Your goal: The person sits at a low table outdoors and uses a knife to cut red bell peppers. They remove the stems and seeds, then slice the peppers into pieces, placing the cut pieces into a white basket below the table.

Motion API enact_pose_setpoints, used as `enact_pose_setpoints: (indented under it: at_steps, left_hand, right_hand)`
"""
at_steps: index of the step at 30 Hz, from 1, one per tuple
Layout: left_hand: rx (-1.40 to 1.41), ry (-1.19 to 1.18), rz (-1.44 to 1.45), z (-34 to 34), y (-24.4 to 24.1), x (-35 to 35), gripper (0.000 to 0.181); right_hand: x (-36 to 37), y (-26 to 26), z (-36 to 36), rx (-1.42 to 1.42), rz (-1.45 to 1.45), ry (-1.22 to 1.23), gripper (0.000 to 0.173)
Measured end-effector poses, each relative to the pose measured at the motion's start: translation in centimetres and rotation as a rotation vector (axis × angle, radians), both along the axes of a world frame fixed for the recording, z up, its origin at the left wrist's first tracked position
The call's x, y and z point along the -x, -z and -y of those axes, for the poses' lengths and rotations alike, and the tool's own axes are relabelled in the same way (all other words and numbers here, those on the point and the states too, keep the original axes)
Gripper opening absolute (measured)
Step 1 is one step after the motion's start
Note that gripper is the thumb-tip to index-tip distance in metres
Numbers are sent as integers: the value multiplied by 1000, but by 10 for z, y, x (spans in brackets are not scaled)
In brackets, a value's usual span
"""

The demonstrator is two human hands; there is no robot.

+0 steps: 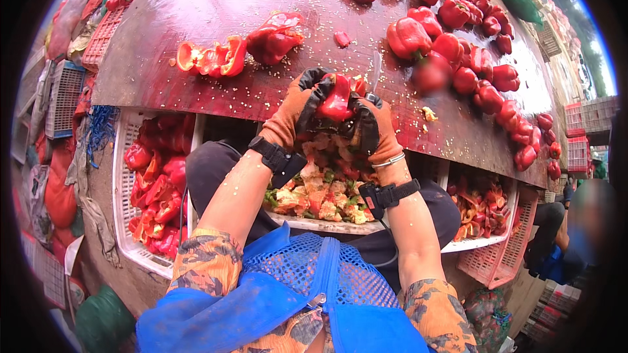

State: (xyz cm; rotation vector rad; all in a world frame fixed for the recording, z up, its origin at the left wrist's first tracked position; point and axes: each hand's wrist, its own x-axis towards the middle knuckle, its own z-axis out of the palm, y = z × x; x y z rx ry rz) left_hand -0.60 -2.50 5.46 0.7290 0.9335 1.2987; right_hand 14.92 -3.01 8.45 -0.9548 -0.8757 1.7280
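Observation:
My left hand (305,103), in an orange work glove with black coated fingers, grips a red bell pepper (336,100) from its left side. From the other side, my similarly gloved right hand (374,125) holds the same pepper. A small knife (377,69) sticks up from the right hand, blade pointing away from me. The pepper looks opened, but my fingers hide part of it. Below both hands, between my knees, a white crate (324,224) holds pale seed cores and green stems. On the table (206,95) lie an opened pepper (216,59) and a torn red pepper (275,39).
Many whole red peppers (454,12) cover the table's right side. A white crate (120,206) of pepper pieces stands left; another crate (510,220) with red pieces stands right. Seeds and a core scrap (429,113) dot the tabletop. A person (581,230) is at far right.

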Motion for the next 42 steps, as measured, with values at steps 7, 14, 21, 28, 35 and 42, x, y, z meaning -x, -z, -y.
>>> enact_pose_setpoints:
  at_steps: [7, 14, 21, 28, 35, 42]
  left_hand:
    - [-316, -26, -476, -9, -13, -1, 36]
    - [-101, -51, -251, 6, 22, 6, 33]
    - [-55, 342, -600, -20, -29, 34, 39]
    - [-144, -197, -669, -37, 10, 20, 17]
    - [-74, -362, -884, -56, 21, 0, 21]
    - [-151, -385, -1059, -42, 21, 1, 15]
  right_hand:
    - [6, -18, -7, -875, 838, 299, 22]
    - [-33, 61, -78, -359, 729, 36, 15]
    - [-11, -9, -93, -255, 596, -314, 21]
    - [18, -18, -83, -576, 742, 39, 21]
    - [15, 32, -67, -397, 578, 58, 25]
    - [30, 44, -93, -358, 1443, 239, 46]
